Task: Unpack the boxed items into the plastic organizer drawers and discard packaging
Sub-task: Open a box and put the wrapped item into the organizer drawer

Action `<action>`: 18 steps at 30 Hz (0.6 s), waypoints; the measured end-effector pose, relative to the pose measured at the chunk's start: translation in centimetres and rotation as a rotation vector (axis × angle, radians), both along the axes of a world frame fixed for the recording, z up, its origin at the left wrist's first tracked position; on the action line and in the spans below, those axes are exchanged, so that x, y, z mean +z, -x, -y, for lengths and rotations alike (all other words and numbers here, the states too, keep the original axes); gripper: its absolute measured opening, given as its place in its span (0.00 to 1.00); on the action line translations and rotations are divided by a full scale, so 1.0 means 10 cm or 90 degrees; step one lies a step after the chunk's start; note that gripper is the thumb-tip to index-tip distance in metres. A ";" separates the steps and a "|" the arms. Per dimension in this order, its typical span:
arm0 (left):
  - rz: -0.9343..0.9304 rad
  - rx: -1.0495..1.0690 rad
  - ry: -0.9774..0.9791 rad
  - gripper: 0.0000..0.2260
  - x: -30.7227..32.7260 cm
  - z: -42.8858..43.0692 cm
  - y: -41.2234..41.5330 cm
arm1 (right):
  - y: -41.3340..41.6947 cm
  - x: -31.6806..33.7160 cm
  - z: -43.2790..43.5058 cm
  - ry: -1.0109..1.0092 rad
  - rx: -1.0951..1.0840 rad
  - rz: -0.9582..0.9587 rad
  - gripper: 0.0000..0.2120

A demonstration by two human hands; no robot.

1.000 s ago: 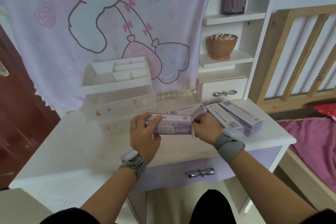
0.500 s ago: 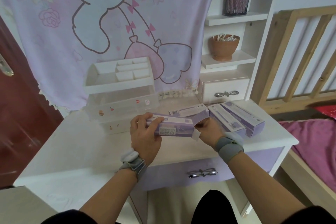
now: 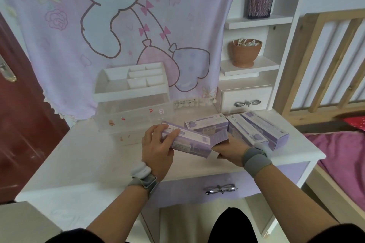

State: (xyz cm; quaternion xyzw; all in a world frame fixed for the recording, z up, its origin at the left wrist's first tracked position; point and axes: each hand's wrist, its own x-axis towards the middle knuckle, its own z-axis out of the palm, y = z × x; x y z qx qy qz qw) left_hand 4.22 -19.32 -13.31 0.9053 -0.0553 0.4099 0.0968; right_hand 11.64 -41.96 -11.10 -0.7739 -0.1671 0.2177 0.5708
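Note:
I hold a long purple and white box over the middle of the white desk. My left hand grips its left end from above. My right hand is at its right end, where the purple end flap stands open. Three more purple boxes lie behind on the desk: one in the middle and two side by side at the right. The plastic organizer stands at the back left, its clear drawer pulled forward.
A white shelf unit with a small drawer, a brown bowl and a mesh pen cup stands at the back right. A wooden bed frame lies to the right, a dark red door to the left.
The held box has tilted, its right end lower and nearer to me. The end flap at its right end has come open under my right hand.

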 end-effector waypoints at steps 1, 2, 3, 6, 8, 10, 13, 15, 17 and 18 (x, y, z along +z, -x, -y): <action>0.001 0.005 -0.004 0.24 0.00 0.01 0.00 | 0.00 -0.02 0.00 -0.023 -0.007 -0.031 0.16; 0.000 0.009 -0.004 0.24 0.01 0.01 -0.01 | 0.00 -0.03 -0.01 -0.044 -0.012 -0.069 0.14; 0.000 0.011 -0.002 0.24 0.01 0.02 -0.01 | 0.00 -0.06 -0.02 -0.069 -0.012 -0.112 0.12; 0.002 0.012 -0.001 0.23 0.03 0.02 0.00 | 0.00 -0.14 -0.04 -0.130 0.001 -0.214 0.09; 0.002 0.010 -0.004 0.22 0.04 0.00 -0.01 | 0.00 -0.17 -0.06 -0.143 0.001 -0.232 0.09; -0.004 0.011 -0.015 0.22 0.04 -0.02 -0.01 | -0.02 -0.18 -0.06 -0.152 -0.001 -0.247 0.10; -0.025 0.027 -0.018 0.23 -0.01 -0.09 -0.01 | -0.04 -0.17 -0.03 -0.182 -0.013 -0.308 0.11; -0.053 0.051 0.004 0.24 -0.05 -0.15 0.01 | -0.05 -0.18 0.00 -0.209 -0.039 -0.332 0.09; -0.091 0.080 0.035 0.26 -0.07 -0.19 0.03 | -0.06 -0.21 0.02 -0.223 -0.074 -0.327 0.10; -0.110 0.092 0.044 0.27 -0.08 -0.21 0.04 | -0.06 -0.22 0.03 -0.227 -0.093 -0.322 0.10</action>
